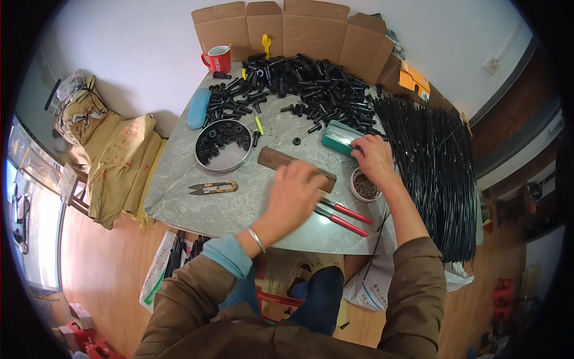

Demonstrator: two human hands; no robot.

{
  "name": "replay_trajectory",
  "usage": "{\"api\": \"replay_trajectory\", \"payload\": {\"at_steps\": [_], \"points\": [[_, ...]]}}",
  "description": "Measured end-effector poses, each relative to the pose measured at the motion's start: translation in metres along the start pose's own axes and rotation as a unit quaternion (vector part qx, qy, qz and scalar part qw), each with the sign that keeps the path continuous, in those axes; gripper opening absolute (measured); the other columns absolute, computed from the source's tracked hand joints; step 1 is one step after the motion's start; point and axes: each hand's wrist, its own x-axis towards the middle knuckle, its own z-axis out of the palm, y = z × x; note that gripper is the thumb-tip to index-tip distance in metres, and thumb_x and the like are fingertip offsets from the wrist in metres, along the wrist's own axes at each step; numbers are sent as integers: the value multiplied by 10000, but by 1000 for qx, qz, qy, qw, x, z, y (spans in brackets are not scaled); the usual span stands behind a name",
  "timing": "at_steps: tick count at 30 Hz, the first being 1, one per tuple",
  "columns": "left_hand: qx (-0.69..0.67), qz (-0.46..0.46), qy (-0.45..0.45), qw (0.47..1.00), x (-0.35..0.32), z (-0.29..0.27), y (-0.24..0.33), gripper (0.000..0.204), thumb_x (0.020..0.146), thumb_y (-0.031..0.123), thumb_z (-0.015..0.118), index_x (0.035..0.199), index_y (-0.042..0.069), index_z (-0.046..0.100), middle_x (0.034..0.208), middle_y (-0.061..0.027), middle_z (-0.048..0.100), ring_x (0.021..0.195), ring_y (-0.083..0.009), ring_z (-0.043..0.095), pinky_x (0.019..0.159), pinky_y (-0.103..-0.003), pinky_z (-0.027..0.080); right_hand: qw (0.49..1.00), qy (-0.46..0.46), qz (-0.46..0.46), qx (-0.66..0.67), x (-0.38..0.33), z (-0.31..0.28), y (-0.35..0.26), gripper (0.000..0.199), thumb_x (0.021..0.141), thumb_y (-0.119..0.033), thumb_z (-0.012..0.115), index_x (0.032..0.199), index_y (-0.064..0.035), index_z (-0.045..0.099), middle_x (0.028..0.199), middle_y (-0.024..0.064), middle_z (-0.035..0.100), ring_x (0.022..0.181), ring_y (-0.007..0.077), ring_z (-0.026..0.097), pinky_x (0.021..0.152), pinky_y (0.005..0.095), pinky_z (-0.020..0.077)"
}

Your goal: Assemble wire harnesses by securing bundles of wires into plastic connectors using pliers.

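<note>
**Right hand at the teal box, left hand over the brown bar**

Your right hand (373, 157) rests with curled fingers at the near edge of the small teal rectangular box (341, 137), fingertips touching it; whether they pinch anything there you cannot tell from this view. Your left hand (294, 194) hovers loosely open, holding nothing, above the flat brown rectangular bar (276, 158). This looks like a picking step at the box, so the next move probably calls for a fine pinch.

The small round cup of dark bits (365, 186) sits just beside your right wrist, and the red-handled pliers (345, 216) lie just beside your left hand, near the front edge of the grey marble-patterned table (179, 197). Open room lies left of the bar, around the yellow thread snips (213, 188); the bundle of long black rods (433, 161) closes off the right.
</note>
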Motion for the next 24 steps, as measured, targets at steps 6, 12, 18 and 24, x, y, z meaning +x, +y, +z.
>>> {"api": "replay_trajectory", "payload": {"at_steps": [6,12,18,24], "points": [[42,-47,-33,997,-2,-2,-53,217,711,215,715,915,152,675,914,-39,545,948,-232,504,803,-399,369,997,-3,-50,-58,13,18,-21,115,728,-151,665,837,-150,700,924,42,620,981,254,549,798,424,433],[60,-62,-40,995,2,1,-48,212,706,221,723,906,160,687,884,-26,524,918,-222,492,777,-382,352,969,122,209,-48,-4,-41,25,298,761,-248,685,1012,-89,672,1001,137,653,948,333,611,812,438,493],[-49,-77,43,995,-12,-38,-4,352,720,167,722,1051,103,623,1086,-94,539,1053,-290,486,874,-421,357,837,78,483,-244,-42,-51,120,583,743,-478,724,1071,-13,598,1093,169,631,1033,353,604,835,491,482],[-39,-111,53,992,-82,-61,-2,348,696,93,704,1029,75,604,1043,-107,553,1022,-313,513,901,-433,369,840,-21,524,-143,-2,-53,141,347,817,-287,599,1032,-18,646,1121,212,632,1057,361,607,892,455,481]]}}
